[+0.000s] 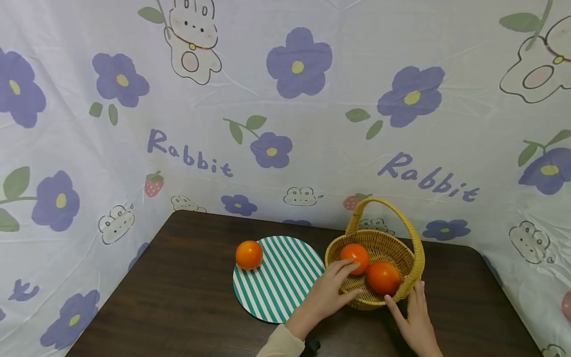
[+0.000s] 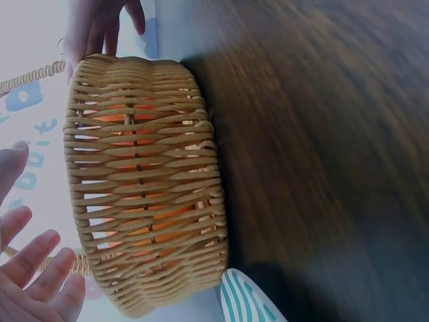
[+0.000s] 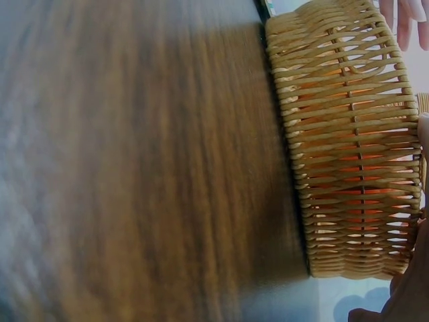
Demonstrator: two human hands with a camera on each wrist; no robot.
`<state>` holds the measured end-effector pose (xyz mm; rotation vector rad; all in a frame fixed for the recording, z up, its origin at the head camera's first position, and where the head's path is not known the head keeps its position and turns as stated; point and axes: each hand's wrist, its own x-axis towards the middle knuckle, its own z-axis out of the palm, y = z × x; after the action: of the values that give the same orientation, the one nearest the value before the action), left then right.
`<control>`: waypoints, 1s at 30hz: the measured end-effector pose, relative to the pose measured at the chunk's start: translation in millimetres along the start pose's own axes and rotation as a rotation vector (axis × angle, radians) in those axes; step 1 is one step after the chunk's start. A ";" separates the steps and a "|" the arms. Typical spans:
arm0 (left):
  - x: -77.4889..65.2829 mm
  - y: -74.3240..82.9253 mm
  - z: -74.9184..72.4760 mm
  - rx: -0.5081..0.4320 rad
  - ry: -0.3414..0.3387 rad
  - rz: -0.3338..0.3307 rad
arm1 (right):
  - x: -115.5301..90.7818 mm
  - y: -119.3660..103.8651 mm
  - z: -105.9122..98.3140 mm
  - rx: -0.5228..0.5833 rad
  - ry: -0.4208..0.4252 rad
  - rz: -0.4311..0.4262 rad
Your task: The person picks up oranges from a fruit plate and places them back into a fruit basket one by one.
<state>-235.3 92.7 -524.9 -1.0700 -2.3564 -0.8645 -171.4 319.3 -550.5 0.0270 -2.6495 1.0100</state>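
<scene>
A yellow wicker basket [image 1: 363, 304] with an arched handle stands on the table, holding two round orange-red fruits: one at the back left [image 1: 354, 254], one at the front right [image 1: 383, 278]. Over the basket's front left side reaches my left hand [image 1: 324, 293], fingers spread, fingertips over the back fruit; whether they touch it I cannot tell. My right hand [image 1: 417, 320] touches the basket's right side, its fingers fairly straight along the outside and the thumb by the front rim. In the left wrist view, the woven wall [image 2: 147, 181] hides most of the fruits.
Left of the basket lies a round green-and-white striped mat [image 1: 285, 282]. Another round orange fruit [image 1: 249, 255] sits on its left edge. The dark wooden table [image 1: 178, 287] is backed by a white cloth [image 1: 330, 139] printed with flowers and rabbits.
</scene>
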 end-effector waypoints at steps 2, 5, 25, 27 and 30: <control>-1.8 -0.7 -2.0 -0.008 0.001 -0.004 | 0.1 0.1 0.3 0.005 -0.006 0.009; -4.4 -2.8 -4.1 -0.012 -0.001 -0.009 | 0.0 0.2 0.5 0.011 -0.020 0.031; -21.9 -15.6 -18.4 -0.061 0.003 -0.046 | -0.2 0.3 -1.1 0.008 -0.024 0.043; -23.6 -17.3 -19.5 -0.049 0.002 -0.049 | -0.6 0.3 -1.1 0.008 -0.028 0.049; -26.5 -20.3 -20.8 -0.036 -0.007 -0.061 | -1.0 0.7 -0.6 0.006 -0.040 0.061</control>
<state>-232.3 54.2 -532.8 -1.0218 -2.3985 -0.9302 -170.4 320.2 -550.8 -0.0331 -2.6986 1.0467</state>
